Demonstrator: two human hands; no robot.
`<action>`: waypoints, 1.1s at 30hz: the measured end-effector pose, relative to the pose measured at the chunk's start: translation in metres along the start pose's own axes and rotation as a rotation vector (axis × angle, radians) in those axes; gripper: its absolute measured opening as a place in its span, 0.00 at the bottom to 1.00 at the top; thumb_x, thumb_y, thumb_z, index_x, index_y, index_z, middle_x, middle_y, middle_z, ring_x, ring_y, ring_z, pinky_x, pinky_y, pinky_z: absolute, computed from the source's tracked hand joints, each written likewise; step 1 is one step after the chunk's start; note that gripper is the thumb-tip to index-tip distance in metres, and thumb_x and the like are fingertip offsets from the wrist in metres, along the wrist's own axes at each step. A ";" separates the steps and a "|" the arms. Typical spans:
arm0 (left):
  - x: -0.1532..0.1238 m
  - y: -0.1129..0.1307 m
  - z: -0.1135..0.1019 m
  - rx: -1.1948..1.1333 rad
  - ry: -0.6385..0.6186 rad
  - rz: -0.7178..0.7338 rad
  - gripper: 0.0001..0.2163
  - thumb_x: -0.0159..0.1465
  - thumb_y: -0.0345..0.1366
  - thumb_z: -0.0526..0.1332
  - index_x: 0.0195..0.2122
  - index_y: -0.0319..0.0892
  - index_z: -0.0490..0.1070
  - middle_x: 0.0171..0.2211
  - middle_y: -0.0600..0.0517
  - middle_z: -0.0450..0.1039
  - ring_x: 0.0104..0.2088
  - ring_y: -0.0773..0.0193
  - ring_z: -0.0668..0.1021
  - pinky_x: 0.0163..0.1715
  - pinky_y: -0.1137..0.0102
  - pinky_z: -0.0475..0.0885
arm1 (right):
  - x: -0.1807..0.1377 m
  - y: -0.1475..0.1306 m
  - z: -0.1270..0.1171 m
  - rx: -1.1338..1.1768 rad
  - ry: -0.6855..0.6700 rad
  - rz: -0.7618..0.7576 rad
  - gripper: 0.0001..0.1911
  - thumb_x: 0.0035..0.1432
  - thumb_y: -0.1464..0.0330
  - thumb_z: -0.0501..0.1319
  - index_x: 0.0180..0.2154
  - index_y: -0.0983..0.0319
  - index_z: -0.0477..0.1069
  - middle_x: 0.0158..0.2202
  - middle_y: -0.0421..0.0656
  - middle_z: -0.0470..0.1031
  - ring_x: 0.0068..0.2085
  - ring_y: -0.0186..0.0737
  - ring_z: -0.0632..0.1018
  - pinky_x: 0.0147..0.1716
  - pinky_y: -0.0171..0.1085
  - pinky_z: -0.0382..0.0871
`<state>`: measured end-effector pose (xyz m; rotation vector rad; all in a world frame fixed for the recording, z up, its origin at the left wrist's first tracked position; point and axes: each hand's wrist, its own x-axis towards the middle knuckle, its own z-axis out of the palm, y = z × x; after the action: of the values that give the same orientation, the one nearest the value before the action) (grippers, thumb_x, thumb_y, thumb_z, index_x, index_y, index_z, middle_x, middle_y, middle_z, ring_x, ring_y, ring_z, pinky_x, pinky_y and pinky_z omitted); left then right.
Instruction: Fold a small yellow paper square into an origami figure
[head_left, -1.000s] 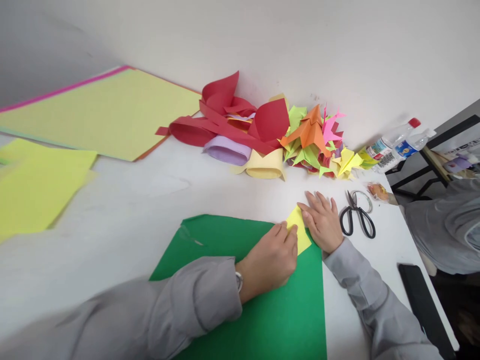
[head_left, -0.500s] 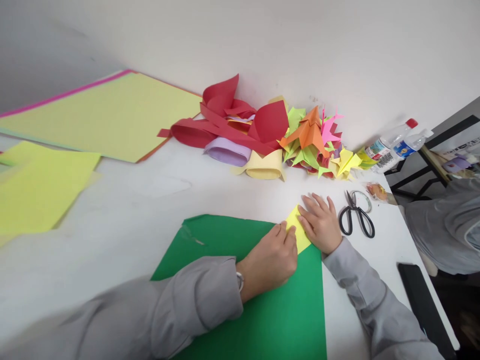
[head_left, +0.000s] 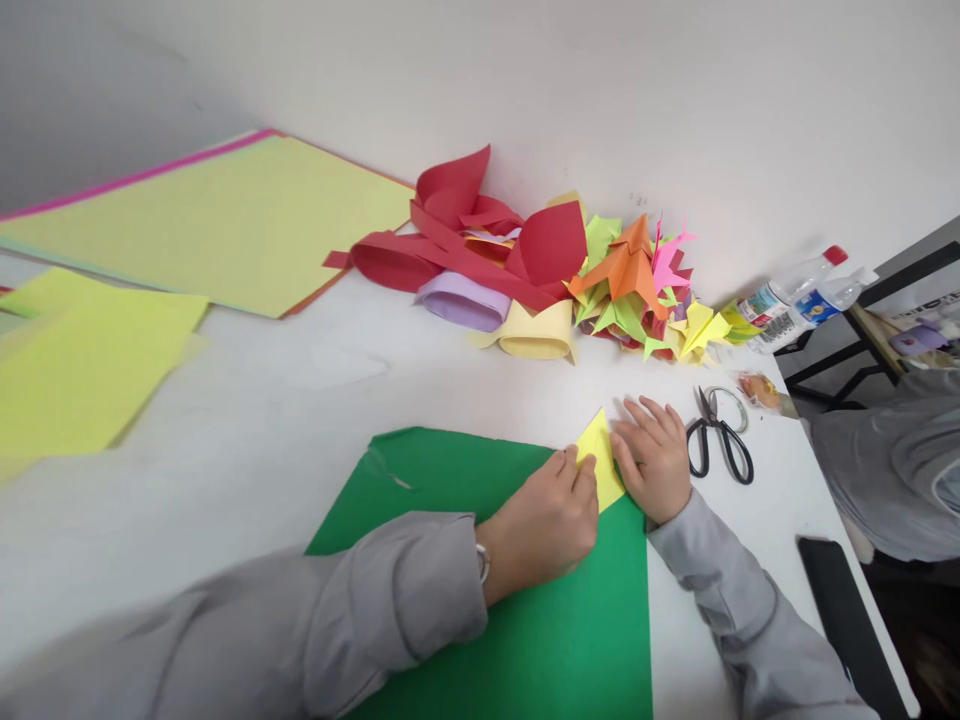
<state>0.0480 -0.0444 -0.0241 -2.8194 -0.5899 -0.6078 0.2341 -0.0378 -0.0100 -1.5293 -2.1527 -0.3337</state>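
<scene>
A small folded piece of yellow paper (head_left: 604,465) lies over the upper right part of a large green sheet (head_left: 480,460). My left hand (head_left: 547,520) pinches its left side with curled fingers. Beside its right edge rests my right hand (head_left: 651,455), palm down with fingers stretched out and somewhat apart. Just right of that hand are black-handled scissors (head_left: 718,435) and a roll of clear tape (head_left: 731,408). Part of the green sheet is hidden under my left forearm.
Large yellow-green sheets (head_left: 225,220) and loose yellow sheets (head_left: 90,360) lie at left. Along the wall stand curled red paper shapes (head_left: 547,240), folded paper planes (head_left: 630,265) and two bottles (head_left: 795,300). A black phone-like slab (head_left: 847,610) lies near the right edge; a person in grey (head_left: 885,450) sits beyond.
My right hand has slid slightly right, off the yellow paper, uncovering its right edge. My left hand keeps its pinch. The whole view has shifted a little.
</scene>
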 end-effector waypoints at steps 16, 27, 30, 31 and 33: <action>0.008 -0.014 0.002 -0.101 0.169 -0.200 0.09 0.64 0.31 0.53 0.37 0.33 0.73 0.31 0.44 0.73 0.35 0.56 0.74 0.34 0.62 0.69 | -0.003 -0.008 0.006 0.148 -0.079 0.222 0.11 0.56 0.59 0.60 0.32 0.59 0.68 0.46 0.50 0.73 0.51 0.51 0.71 0.52 0.51 0.60; 0.013 -0.020 0.002 -0.475 0.259 -0.557 0.21 0.64 0.36 0.55 0.56 0.32 0.60 0.48 0.37 0.67 0.48 0.50 0.70 0.46 0.56 0.69 | -0.002 -0.022 0.002 0.586 -0.069 0.468 0.07 0.51 0.65 0.64 0.26 0.60 0.69 0.41 0.47 0.73 0.45 0.46 0.73 0.47 0.47 0.65; 0.016 -0.027 0.001 -0.868 0.374 -0.717 0.22 0.60 0.39 0.60 0.53 0.38 0.61 0.47 0.41 0.67 0.42 0.57 0.72 0.40 0.64 0.71 | 0.000 -0.025 -0.001 0.934 -0.073 0.511 0.10 0.52 0.63 0.64 0.26 0.60 0.68 0.35 0.45 0.74 0.37 0.40 0.74 0.36 0.39 0.68; 0.018 -0.030 0.000 -1.003 0.380 -0.744 0.19 0.58 0.39 0.61 0.49 0.39 0.65 0.43 0.45 0.68 0.37 0.61 0.72 0.36 0.67 0.71 | 0.000 -0.026 -0.002 1.022 -0.087 0.532 0.11 0.51 0.61 0.65 0.26 0.60 0.68 0.32 0.43 0.74 0.34 0.38 0.74 0.33 0.37 0.68; 0.020 -0.035 -0.003 -1.218 0.288 -0.726 0.08 0.56 0.39 0.62 0.30 0.39 0.68 0.28 0.53 0.65 0.29 0.67 0.68 0.29 0.72 0.66 | -0.001 -0.029 -0.004 1.123 -0.137 0.589 0.13 0.50 0.59 0.66 0.26 0.61 0.68 0.25 0.39 0.71 0.26 0.33 0.70 0.27 0.34 0.64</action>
<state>0.0488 -0.0072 -0.0094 -3.2658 -1.6352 -2.0469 0.2084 -0.0499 -0.0049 -1.3437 -1.3660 1.0187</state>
